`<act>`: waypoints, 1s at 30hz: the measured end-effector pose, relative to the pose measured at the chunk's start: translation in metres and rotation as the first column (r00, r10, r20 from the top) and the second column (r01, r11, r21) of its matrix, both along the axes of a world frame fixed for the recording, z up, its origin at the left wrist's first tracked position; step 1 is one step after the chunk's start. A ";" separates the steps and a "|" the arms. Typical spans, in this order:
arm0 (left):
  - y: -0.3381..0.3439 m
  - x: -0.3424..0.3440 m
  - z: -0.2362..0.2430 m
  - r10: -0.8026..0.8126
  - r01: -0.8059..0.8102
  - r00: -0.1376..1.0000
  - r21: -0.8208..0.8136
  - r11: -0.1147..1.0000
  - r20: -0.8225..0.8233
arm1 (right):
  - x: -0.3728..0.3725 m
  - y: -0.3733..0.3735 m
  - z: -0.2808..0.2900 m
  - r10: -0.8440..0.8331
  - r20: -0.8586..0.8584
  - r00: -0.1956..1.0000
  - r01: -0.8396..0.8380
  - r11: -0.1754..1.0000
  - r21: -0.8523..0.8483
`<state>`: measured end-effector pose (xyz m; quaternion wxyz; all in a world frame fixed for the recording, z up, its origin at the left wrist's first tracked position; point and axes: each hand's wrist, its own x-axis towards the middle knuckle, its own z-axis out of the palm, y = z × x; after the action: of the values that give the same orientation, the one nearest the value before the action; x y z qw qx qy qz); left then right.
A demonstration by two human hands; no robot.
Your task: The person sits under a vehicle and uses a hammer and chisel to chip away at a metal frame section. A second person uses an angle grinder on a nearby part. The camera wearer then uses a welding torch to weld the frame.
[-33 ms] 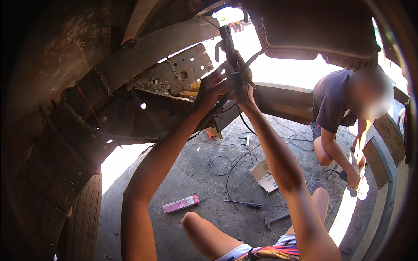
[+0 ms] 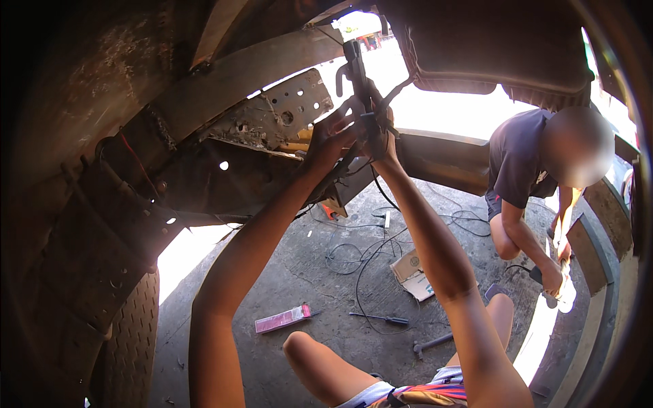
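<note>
Both hands are raised overhead and closed on a dark metal clamp-like tool held against the rusty vehicle frame: the left hand wraps its lower part from the left, the right hand grips it from the right, fingers overlapping. Below, on the concrete floor, an open brown cardboard box lies tilted; its contents cannot be made out. Near it lie a flat pink packet, a dark screwdriver and tangled black cables. Glare behind the tool washes out its top.
</note>
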<state>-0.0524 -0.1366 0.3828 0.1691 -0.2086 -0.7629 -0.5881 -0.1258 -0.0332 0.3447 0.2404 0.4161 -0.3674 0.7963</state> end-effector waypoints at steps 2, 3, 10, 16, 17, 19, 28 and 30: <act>-0.001 -0.004 0.003 -0.026 0.026 0.999 0.021 0.999 -0.022 | -0.006 -0.005 0.002 -0.093 0.031 0.995 0.093 0.996 -0.006; -0.002 -0.005 0.004 -0.013 0.013 1.000 0.012 1.000 -0.018 | -0.009 -0.008 0.004 -0.134 0.059 0.989 0.134 0.991 -0.007; -0.001 -0.003 0.005 0.004 -0.005 1.000 -0.021 1.000 -0.012 | -0.012 -0.009 0.007 -0.174 -0.018 0.985 0.175 0.984 0.016; 0.004 0.004 0.008 -0.003 0.003 1.000 -0.014 1.000 -0.004 | -0.004 0.005 0.013 0.192 0.146 0.970 -0.197 0.980 0.016; 0.004 0.005 0.007 -0.010 0.010 1.000 -0.014 1.000 0.001 | -0.005 0.005 0.013 0.196 0.162 0.967 -0.201 0.980 0.014; 0.004 0.005 0.007 -0.002 0.002 1.000 -0.016 1.000 -0.004 | -0.007 0.004 0.014 0.172 0.143 0.975 -0.173 0.985 -0.009; -0.004 -0.003 0.007 -0.070 0.068 0.996 0.038 0.997 0.052 | -0.010 0.001 0.008 0.235 0.191 0.953 -0.216 0.969 -0.117; -0.005 -0.002 0.007 -0.010 0.012 0.998 -0.020 1.000 0.070 | -0.007 -0.007 0.003 0.077 0.110 0.991 -0.067 0.993 -0.093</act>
<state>-0.0548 -0.1417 0.3893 0.1371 -0.1941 -0.7733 -0.5879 -0.1325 -0.0400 0.3479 0.2087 0.3720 -0.3293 0.8424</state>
